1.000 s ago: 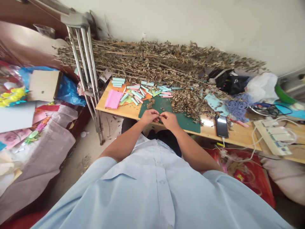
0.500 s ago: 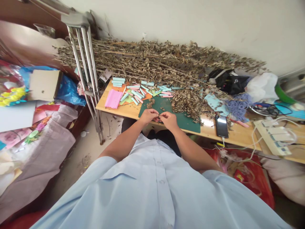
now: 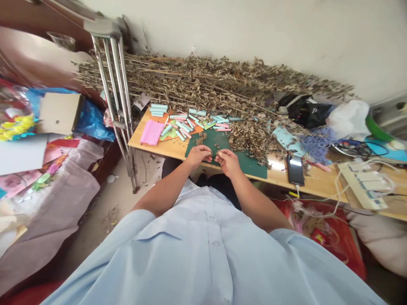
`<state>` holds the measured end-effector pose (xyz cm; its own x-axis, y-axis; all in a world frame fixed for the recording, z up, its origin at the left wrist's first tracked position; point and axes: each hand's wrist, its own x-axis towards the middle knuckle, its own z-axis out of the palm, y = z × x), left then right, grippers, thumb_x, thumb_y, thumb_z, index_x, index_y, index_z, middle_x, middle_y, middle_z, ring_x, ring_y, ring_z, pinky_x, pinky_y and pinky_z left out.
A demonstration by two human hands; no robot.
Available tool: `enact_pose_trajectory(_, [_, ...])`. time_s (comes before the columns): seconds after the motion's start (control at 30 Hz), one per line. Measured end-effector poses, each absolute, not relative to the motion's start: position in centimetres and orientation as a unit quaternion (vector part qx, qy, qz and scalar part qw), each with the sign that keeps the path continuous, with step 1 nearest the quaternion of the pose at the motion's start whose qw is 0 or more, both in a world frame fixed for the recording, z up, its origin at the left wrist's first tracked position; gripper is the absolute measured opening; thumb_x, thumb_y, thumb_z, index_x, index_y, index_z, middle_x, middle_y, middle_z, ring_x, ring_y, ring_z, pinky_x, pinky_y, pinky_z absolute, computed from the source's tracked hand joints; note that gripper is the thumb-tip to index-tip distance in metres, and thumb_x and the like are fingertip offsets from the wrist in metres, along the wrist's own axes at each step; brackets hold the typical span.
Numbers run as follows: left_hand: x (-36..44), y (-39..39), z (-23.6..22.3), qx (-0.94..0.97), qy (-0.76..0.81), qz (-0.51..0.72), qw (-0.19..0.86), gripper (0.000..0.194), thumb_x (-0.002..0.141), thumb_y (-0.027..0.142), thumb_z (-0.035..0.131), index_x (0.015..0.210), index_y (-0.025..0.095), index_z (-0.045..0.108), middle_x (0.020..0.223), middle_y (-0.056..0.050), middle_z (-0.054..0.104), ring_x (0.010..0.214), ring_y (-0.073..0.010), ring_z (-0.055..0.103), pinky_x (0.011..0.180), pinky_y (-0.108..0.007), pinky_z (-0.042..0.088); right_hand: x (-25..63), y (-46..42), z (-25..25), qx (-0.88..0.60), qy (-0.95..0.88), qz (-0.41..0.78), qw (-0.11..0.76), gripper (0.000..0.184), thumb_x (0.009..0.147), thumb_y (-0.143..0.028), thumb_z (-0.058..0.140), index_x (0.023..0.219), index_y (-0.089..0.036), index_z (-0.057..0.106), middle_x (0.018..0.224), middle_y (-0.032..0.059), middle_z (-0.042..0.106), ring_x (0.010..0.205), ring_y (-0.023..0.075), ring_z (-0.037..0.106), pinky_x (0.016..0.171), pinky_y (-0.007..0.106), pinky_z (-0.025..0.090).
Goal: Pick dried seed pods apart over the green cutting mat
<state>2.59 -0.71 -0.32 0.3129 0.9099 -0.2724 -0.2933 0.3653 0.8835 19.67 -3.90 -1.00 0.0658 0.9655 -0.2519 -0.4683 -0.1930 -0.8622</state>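
Observation:
My left hand and my right hand meet over the near edge of a green cutting mat on a wooden table. Both hands have their fingers curled and pinched around something small between them; it is too small to name. A small heap of dried leaf bits lies on the mat just beyond my left hand. Rolled paper tubes in pale blue and pink lie scattered behind the mat, next to a pink paper stack.
A big pile of dried leafy branches covers the table's back. A phone on a cable, a power strip and bags lie to the right. Metal crutches lean at the table's left corner. Cluttered bedding fills the left.
My hands have drawn slightly apart and my right hand has shifted a little towards me. The view has tilted slightly.

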Motion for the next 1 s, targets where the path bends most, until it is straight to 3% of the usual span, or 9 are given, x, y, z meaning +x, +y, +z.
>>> enact_pose_trajectory(0.37, [2.8, -0.9, -0.4, 0.425, 0.425, 0.393, 0.695, 0.015, 0.078, 0.013, 0.074, 0.091, 0.009, 0.07, 0.063, -0.001, 0.068, 0.056, -0.0135, 0.068, 0.059, -0.027, 0.059, 19.5, -3.6, -1.0, -0.477, -0.257, 0.616, 0.572, 0.027, 0.064, -0.025, 0.09, 0.083, -0.021, 0.071, 0.07, -0.0033, 0.071, 0.059, 0.0107, 0.067, 0.057, 0.022, 0.062])
enact_pose_trajectory(0.6, [2.5, -1.0, -0.2, 0.454, 0.417, 0.381, 0.689, 0.019, 0.081, 0.022, 0.078, 0.093, 0.008, 0.072, 0.065, -0.002, 0.071, 0.06, -0.0127, 0.069, 0.063, -0.025, 0.059, 18.8, -3.3, -1.0, -0.512, -0.3, 0.57, 0.568, 0.029, 0.063, -0.033, 0.088, 0.083, -0.02, 0.071, 0.068, -0.0038, 0.07, 0.056, 0.0106, 0.064, 0.053, 0.023, 0.058])
enact_pose_trajectory(0.9, [2.8, -1.1, 0.6, 0.467, 0.438, 0.368, 0.675, 0.009, 0.084, 0.017, 0.074, 0.086, 0.009, 0.072, 0.063, -0.002, 0.07, 0.057, -0.0115, 0.068, 0.061, -0.023, 0.059, 18.3, -3.5, -0.8, -0.581, -0.449, 0.434, 0.521, 0.026, 0.074, -0.045, 0.078, 0.086, -0.022, 0.075, 0.067, 0.0002, 0.072, 0.061, 0.0192, 0.068, 0.063, 0.036, 0.063])
enact_pose_trajectory(1.0, [2.8, -1.1, 0.6, 0.466, 0.44, 0.366, 0.674, 0.006, 0.085, 0.015, 0.071, 0.086, 0.009, 0.072, 0.062, -0.002, 0.069, 0.057, -0.011, 0.068, 0.061, -0.022, 0.059, 18.7, -3.8, -0.6, -0.582, -0.487, 0.413, 0.503, 0.029, 0.078, -0.047, 0.074, 0.092, -0.022, 0.077, 0.077, 0.0039, 0.076, 0.066, 0.0221, 0.072, 0.069, 0.04, 0.065])
